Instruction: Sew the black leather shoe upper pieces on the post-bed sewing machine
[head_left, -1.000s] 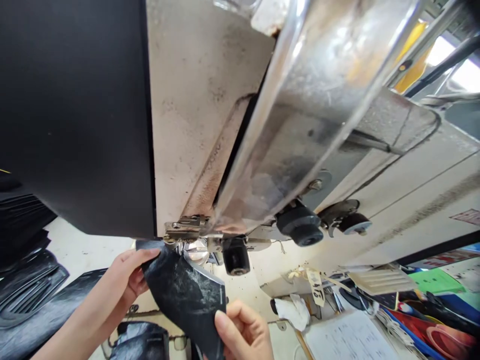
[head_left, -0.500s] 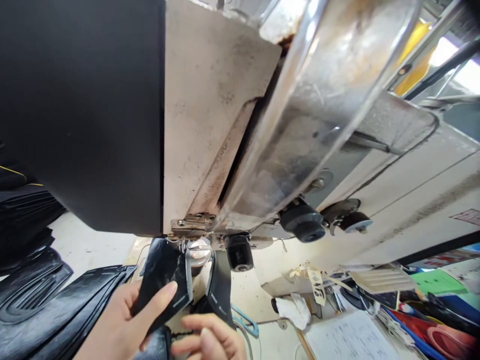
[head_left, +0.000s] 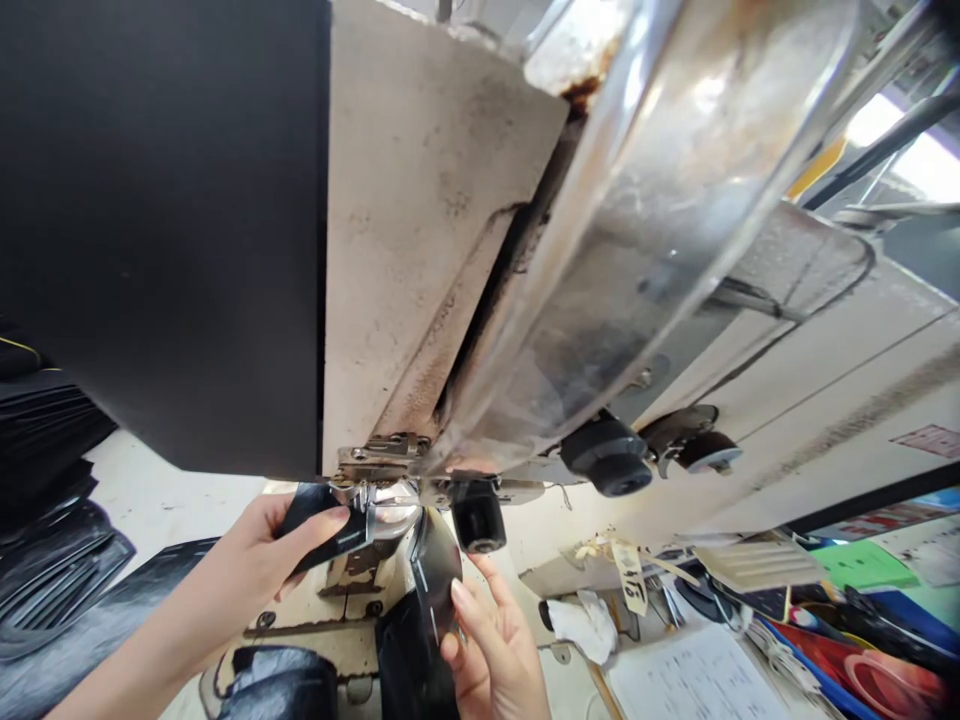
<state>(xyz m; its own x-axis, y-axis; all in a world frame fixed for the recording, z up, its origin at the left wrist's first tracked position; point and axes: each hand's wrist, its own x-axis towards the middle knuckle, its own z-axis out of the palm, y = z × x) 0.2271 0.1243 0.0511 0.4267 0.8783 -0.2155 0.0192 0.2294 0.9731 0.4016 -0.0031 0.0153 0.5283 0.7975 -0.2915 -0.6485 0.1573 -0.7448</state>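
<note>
Misalignment is possibly threatening the black piece beneath the sewing machine, where the left hand is pinching it, if the right hand, curling by a dark strip also beneath it, grip unclear, is tugging unevenly.

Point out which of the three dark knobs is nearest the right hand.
The leftmost knob, just above the right hand in the picture; the middle knob and rightmost knob sit higher and farther right.

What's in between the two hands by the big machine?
In the head view: the black piece the left hand holds, a shiny metal part, then the black strip by the right hand.
</note>
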